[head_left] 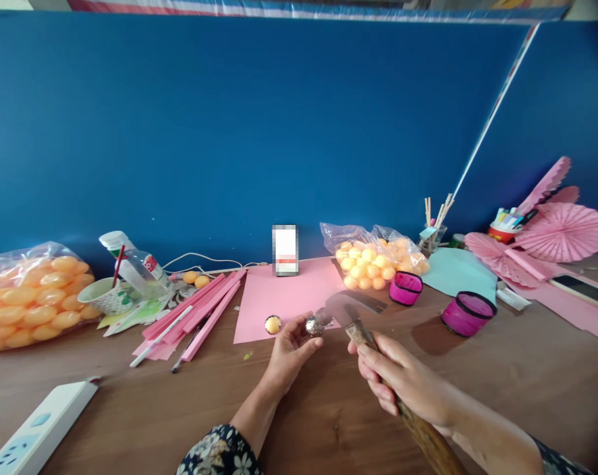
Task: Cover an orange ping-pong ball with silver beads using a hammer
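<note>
In the head view my right hand is wrapped round the wooden handle of a hammer. The hammer's metal head reaches left, blurred, close to a small shiny silver ball; whether they touch I cannot tell. My left hand holds that ball between thumb and fingers, low over the table. Just left of my fingertips a yellow ball with a silver rim rests on a pink paper sheet.
Bags of orange balls stand at the left and back right. Pink strips, a tilted plastic bottle and a power strip lie left. Two magenta mesh containers and pink paper fans are right. A blue partition rises behind.
</note>
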Available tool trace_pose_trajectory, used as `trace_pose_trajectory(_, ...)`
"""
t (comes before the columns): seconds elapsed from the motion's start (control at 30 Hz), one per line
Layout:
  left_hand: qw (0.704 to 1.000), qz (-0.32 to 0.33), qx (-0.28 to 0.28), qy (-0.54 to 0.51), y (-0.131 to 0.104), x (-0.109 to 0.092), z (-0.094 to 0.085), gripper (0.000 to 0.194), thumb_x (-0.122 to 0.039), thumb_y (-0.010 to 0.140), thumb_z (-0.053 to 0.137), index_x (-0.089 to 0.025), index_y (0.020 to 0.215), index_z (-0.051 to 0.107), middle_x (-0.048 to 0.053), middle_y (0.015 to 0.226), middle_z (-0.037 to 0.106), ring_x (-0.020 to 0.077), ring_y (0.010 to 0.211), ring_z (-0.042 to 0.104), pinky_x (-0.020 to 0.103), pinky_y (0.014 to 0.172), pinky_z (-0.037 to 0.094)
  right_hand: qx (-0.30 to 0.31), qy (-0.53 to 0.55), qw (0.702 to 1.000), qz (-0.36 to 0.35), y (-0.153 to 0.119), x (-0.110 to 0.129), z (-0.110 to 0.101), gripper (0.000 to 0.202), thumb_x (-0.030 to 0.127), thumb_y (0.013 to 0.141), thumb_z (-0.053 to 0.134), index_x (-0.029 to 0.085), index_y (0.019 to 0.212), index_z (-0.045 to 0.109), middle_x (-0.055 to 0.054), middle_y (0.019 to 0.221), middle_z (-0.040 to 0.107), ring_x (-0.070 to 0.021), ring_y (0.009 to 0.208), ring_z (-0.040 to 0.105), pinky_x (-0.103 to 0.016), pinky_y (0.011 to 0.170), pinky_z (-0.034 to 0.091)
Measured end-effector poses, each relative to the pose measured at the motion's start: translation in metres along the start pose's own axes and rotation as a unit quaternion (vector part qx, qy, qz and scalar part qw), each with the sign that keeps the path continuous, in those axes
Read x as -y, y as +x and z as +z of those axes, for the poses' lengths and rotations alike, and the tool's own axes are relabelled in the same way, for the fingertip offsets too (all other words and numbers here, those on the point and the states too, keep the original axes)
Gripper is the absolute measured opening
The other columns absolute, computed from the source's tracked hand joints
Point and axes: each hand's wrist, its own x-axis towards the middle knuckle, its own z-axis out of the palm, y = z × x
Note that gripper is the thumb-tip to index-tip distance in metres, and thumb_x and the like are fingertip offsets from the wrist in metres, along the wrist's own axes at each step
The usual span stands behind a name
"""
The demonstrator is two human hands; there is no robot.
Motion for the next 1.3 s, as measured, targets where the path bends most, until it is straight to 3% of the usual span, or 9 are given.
trace_pose_trajectory(0.17,0.999,0.003,-0.012,0.030,0.0006,0.0002,-0.0009,0.040,-0.021,0.062,0.073,-0.017,0.100,0.060,0.009,0.104,0.066,0.0228,0.097,0.060,0.034,0.085,0.046,0.019,0.003,1.000,0.017,0.0005,-0.0009,0.0004,0.036,0.054,0.079,0.048,0.020,0.088,0.042,0.007,0.064,0.039,-0.0030,0.041,0.033,-0.016,0.037,0.031)
trace_pose_trajectory(0.5,0.999,0.024,0.003,0.042,0.0006,0.0005,-0.0020,0.038,-0.025,0.065,0.071,-0.018,0.102,0.064,0.008,0.107,0.066,0.0242,0.101,0.058,0.036,0.089,0.044,0.003,0.013,1.000,0.001,0.0007,-0.0021,-0.0029,0.035,0.053,0.080,0.048,0.020,0.090,0.042,0.007,0.063,0.039,-0.0032,0.041,0.032,-0.016,0.037,0.031)
trace_pose_trajectory(0.7,1.000,0.008,-0.008,0.029,-0.0009,-0.0023,0.0008,0.050,-0.027,0.069,0.067,-0.022,0.117,0.054,0.007,0.111,0.064,0.0211,0.101,0.058,0.033,0.087,0.045,0.004,0.005,1.000,-0.001,0.0004,0.0004,-0.0032,0.035,0.055,0.080,0.047,0.021,0.089,0.042,0.007,0.063,0.039,-0.0033,0.041,0.032,-0.016,0.037,0.031)
trace_pose_trajectory(0.83,0.999,-0.009,-0.010,0.039,-0.0007,-0.0017,0.0008,0.045,-0.029,0.071,0.066,-0.021,0.114,0.058,0.008,0.111,0.064,0.0216,0.094,0.061,0.032,0.081,0.048,0.017,-0.012,1.000,-0.002,0.0006,-0.0003,-0.0007,0.033,0.051,0.083,0.045,0.020,0.089,0.041,0.007,0.064,0.039,-0.0032,0.043,0.033,-0.016,0.038,0.032)
trace_pose_trajectory(1.0,1.000,0.004,-0.006,0.000,0.0003,0.0022,0.0001,0.044,-0.021,0.063,0.073,-0.019,0.105,0.060,0.008,0.109,0.064,0.0217,0.101,0.058,0.032,0.086,0.045,0.008,-0.004,1.000,-0.017,0.0036,-0.0033,0.0017,0.031,0.051,0.084,0.043,0.020,0.089,0.041,0.007,0.064,0.038,-0.0030,0.042,0.033,-0.017,0.038,0.033)
trace_pose_trajectory(1.13,0.999,-0.014,-0.017,0.025,-0.0004,0.0017,-0.0001,0.041,-0.019,0.060,0.074,-0.018,0.098,0.060,0.005,0.094,0.068,0.0182,0.084,0.063,0.028,0.075,0.049,0.030,-0.007,1.000,-0.006,0.0062,-0.0032,0.0022,0.029,0.049,0.085,0.043,0.020,0.087,0.040,0.007,0.064,0.039,-0.0030,0.042,0.033,-0.017,0.037,0.031)
trace_pose_trajectory(1.3,0.999,-0.003,-0.024,0.020,0.0013,0.0030,-0.0025,0.040,-0.021,0.065,0.071,-0.020,0.104,0.059,0.006,0.103,0.065,0.0184,0.094,0.059,0.028,0.081,0.046,0.018,0.003,0.999,-0.026,0.0080,-0.0029,0.0025,0.028,0.049,0.086,0.041,0.021,0.083,0.037,0.007,0.064,0.039,-0.0031,0.043,0.033,-0.016,0.038,0.033)
